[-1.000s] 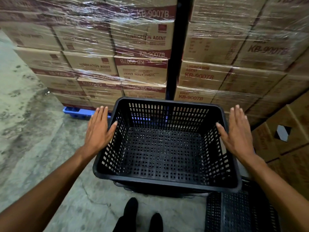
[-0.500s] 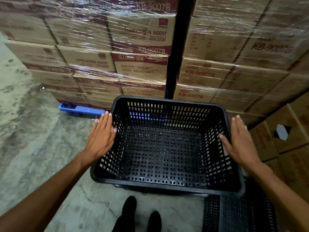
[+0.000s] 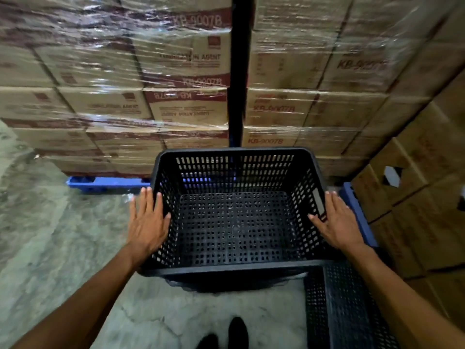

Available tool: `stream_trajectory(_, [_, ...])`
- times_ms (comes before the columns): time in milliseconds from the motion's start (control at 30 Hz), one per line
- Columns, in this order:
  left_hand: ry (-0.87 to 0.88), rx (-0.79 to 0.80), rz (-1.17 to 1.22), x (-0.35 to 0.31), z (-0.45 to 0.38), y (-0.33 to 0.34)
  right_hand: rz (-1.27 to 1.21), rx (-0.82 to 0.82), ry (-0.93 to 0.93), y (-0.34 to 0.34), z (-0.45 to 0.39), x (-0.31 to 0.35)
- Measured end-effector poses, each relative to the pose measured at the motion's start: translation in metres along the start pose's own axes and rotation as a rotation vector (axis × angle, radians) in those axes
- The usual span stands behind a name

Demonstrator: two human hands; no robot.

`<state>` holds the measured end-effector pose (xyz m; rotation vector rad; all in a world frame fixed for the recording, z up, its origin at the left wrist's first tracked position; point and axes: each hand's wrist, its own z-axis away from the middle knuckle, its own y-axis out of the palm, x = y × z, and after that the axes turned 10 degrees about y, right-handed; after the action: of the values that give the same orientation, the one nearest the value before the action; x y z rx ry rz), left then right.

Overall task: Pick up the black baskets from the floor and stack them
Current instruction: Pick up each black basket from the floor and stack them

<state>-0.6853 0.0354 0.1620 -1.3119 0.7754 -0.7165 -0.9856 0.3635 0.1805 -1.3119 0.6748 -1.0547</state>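
Note:
A black perforated basket (image 3: 234, 271) sits in front of me at about knee height, nested on another black basket whose edge (image 3: 226, 285) shows just beneath it. My left hand (image 3: 148, 222) lies flat against its left wall, fingers straight, thumb at the rim. My right hand (image 3: 339, 222) presses the right wall the same way, thumb hooked over the rim. The basket is clamped between my two palms. Another black basket (image 3: 347, 311) stands at the lower right, its rim partly under the held one.
Shrink-wrapped cardboard boxes (image 3: 176, 102) on a blue pallet (image 3: 105, 183) form a wall just behind the basket. A black rack post (image 3: 237, 71) rises between the stacks. More boxes (image 3: 422, 197) crowd the right. Concrete floor (image 3: 50, 235) spreads left; my shoes (image 3: 236, 333) are below.
The basket has gone down and slightly away from me between my palms and now rests lower on the basket beneath. Both hands have stayed on its sides.

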Motion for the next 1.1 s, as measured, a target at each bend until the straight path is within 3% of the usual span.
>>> stream_trajectory(233, [0.533,-0.045,0.323,-0.132,0.017,-0.035,-0.203,-0.109,0.255,-0.008,0.126,-0.046])
stream_trajectory(467, [1.058,0.237,0.443,-0.289,0.100,-0.019,-0.254,-0.170,0.638,0.026,0.330,-0.144])
stream_trajectory(633, [1.284,0.379,0.354,-0.381,0.180,0.007,-0.261,-0.179,1.003,0.054,0.502,-0.218])
stream_trajectory(767, [1.340,0.477,0.262,-0.443,0.237,0.036,-0.248,-0.187,1.236,0.067,0.607,-0.259])
stream_trajectory(900, [1.304,0.504,0.183,-0.504,0.284,0.076,-0.273,-0.160,1.328,0.095,0.670,-0.313])
stream_trajectory(1100, [0.968,0.550,0.118,-0.588,0.339,0.188,-0.418,0.000,1.307,0.184,0.693,-0.440])
